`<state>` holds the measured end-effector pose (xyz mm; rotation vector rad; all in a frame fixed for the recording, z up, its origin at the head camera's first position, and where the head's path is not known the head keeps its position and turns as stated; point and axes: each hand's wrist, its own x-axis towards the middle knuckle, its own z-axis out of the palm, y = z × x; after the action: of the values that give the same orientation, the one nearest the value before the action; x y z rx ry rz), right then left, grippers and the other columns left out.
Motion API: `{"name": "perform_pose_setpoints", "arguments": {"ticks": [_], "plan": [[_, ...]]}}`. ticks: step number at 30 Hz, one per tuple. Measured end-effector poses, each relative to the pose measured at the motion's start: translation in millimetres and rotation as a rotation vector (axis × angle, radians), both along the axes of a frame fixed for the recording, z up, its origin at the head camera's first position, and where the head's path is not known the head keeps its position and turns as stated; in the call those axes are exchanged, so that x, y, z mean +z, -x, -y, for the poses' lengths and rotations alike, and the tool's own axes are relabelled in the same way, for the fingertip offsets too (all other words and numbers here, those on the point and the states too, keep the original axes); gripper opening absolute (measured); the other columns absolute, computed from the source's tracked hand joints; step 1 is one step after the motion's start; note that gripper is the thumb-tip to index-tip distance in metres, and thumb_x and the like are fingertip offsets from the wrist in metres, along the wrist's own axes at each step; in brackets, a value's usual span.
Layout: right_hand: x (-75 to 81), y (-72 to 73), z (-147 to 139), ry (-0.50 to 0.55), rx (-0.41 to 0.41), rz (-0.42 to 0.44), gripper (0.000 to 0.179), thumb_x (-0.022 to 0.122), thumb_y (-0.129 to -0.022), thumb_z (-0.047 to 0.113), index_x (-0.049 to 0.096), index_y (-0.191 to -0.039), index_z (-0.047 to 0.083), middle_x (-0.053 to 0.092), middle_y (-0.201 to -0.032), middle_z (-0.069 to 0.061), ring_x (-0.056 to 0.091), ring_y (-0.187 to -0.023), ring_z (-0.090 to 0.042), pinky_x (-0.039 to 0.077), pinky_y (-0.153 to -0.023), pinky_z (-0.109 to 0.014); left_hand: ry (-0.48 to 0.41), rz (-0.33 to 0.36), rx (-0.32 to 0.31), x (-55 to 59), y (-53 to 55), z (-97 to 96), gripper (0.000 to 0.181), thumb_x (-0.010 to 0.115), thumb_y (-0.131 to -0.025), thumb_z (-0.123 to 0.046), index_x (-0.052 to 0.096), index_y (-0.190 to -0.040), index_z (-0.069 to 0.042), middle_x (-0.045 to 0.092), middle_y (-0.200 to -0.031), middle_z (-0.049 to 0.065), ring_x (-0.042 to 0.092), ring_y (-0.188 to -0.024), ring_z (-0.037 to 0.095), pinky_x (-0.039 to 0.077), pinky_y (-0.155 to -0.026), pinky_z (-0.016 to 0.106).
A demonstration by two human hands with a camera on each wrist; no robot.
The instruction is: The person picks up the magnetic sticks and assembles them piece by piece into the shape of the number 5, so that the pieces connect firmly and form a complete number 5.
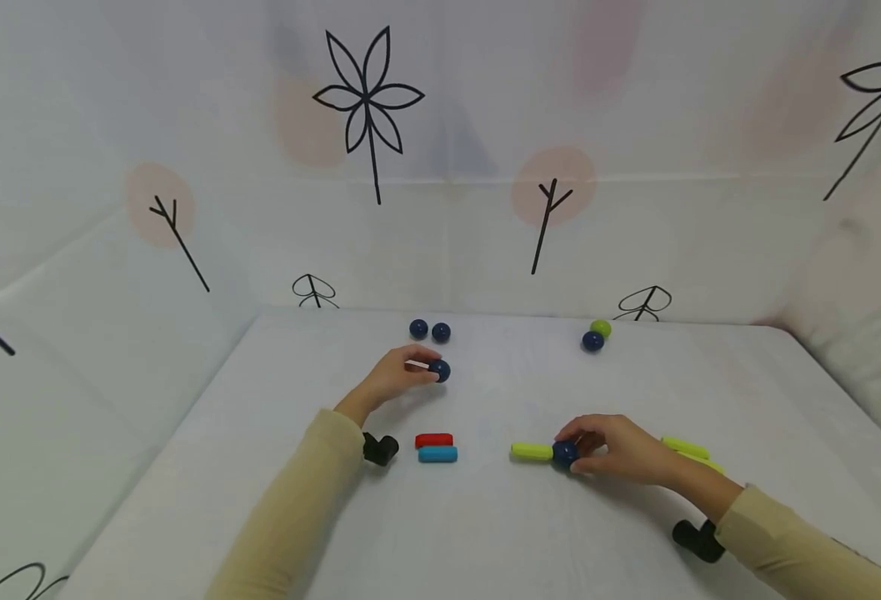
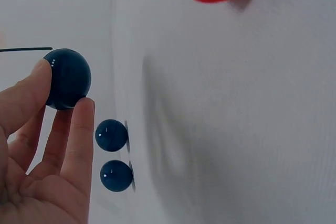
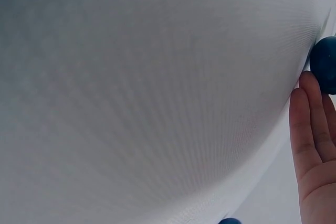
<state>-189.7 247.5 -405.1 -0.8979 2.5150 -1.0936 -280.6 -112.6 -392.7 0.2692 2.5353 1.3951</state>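
Observation:
My left hand (image 1: 393, 375) pinches a dark blue ball (image 1: 441, 372) between thumb and fingers; in the left wrist view the glossy ball (image 2: 69, 78) is held off the table. My right hand (image 1: 623, 450) grips another dark blue ball (image 1: 564, 454) low at the table, thumb on the near side and fingers on the far side. This ball touches the right end of a lime-green stick (image 1: 532, 452); whether they are joined I cannot tell. Only part of the ball (image 3: 324, 65) and some fingers show at the edge of the right wrist view.
Two dark blue balls (image 1: 429, 331) lie at the back. A lime-green ball (image 1: 601, 327) touches another dark blue ball (image 1: 593, 342) at back right. A red stick (image 1: 434, 439) and a blue stick (image 1: 437, 454) lie side by side; lime-green sticks (image 1: 686, 448) are partly behind my right hand.

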Motion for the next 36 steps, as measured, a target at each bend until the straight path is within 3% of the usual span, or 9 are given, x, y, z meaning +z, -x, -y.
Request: {"name": "perform_pose_setpoints", "arguments": {"ticks": [11,23,29,36], "plan": [[-0.2,0.6,0.1,0.000,-0.001,0.005,0.033,0.078,-0.085,0.009,0.066,-0.116,0.004,0.068,-0.108,-0.004,0.065,-0.088,-0.008,0.055,-0.078,-0.025,-0.025,0.014,-0.108,7.9,-15.4,-7.9,0.033,0.072,-0.093,-0.016,0.067,-0.125,-0.013,0.062,-0.126,0.007,0.061,-0.114,0.025,0.050,-0.098,0.041],[-0.1,1.1,0.6,0.010,0.004,-0.008,0.033,0.079,-0.084,0.010,0.066,-0.115,0.004,0.068,-0.109,-0.005,0.065,-0.088,-0.007,0.055,-0.078,-0.025,-0.004,0.021,-0.276,4.8,-32.3,-21.2,0.028,0.073,-0.092,-0.012,0.067,-0.120,-0.012,0.063,-0.120,0.003,0.064,-0.110,0.020,0.051,-0.095,0.034],[-1.1,1.5,-0.2,0.006,0.008,-0.006,0.033,0.079,-0.085,0.011,0.066,-0.115,0.005,0.068,-0.108,-0.004,0.065,-0.087,-0.007,0.055,-0.077,-0.025,-0.007,0.057,-0.320,2.7,-36.6,-27.3,0.027,0.074,-0.091,-0.012,0.068,-0.118,-0.012,0.064,-0.116,0.001,0.064,-0.109,0.019,0.054,-0.090,0.031],[-0.9,1.6,-0.8,0.004,0.006,-0.006,0.033,0.079,-0.085,0.011,0.067,-0.114,0.005,0.068,-0.108,-0.003,0.065,-0.088,-0.007,0.055,-0.077,-0.025,0.014,0.077,-0.377,1.0,-43.0,-34.5,0.026,0.073,-0.091,-0.011,0.069,-0.117,-0.012,0.064,-0.116,-0.001,0.064,-0.109,0.017,0.052,-0.093,0.031]]}}
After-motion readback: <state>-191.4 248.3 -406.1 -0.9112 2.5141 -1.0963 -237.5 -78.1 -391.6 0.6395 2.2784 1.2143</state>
